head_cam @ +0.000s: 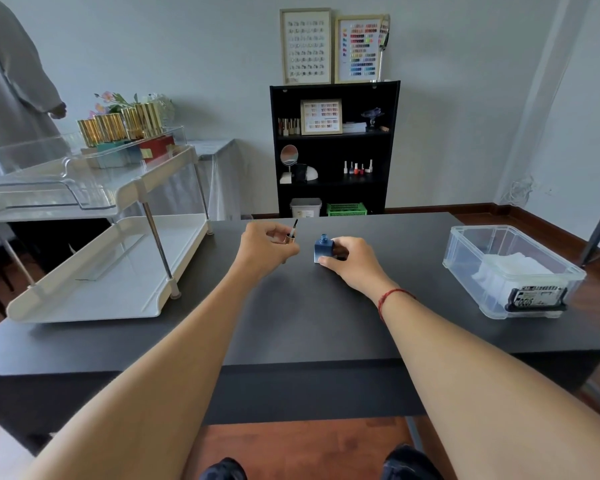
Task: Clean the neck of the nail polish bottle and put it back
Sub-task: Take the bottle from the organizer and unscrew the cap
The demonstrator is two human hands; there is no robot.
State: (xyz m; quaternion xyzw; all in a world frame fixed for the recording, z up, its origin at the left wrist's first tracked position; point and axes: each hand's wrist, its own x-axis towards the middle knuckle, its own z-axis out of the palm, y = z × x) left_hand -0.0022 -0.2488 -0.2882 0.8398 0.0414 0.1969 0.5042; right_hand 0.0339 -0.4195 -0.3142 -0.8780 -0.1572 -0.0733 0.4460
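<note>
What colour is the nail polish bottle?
Dark blue; the bottle shows best in the head view.

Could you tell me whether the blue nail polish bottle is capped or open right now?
Open: the nail polish bottle shows a bare neck, while the left hand holds its brush cap.

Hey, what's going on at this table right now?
A person is working on a blue nail polish bottle at a black table. The right hand steadies the bottle, which stands upright with its neck open. The left hand holds the removed cap with its brush pointing up, just left of the bottle. No wiping has started. A clear plastic bin with white pads sits to the right, and a white two-tier rack to the left.
</note>
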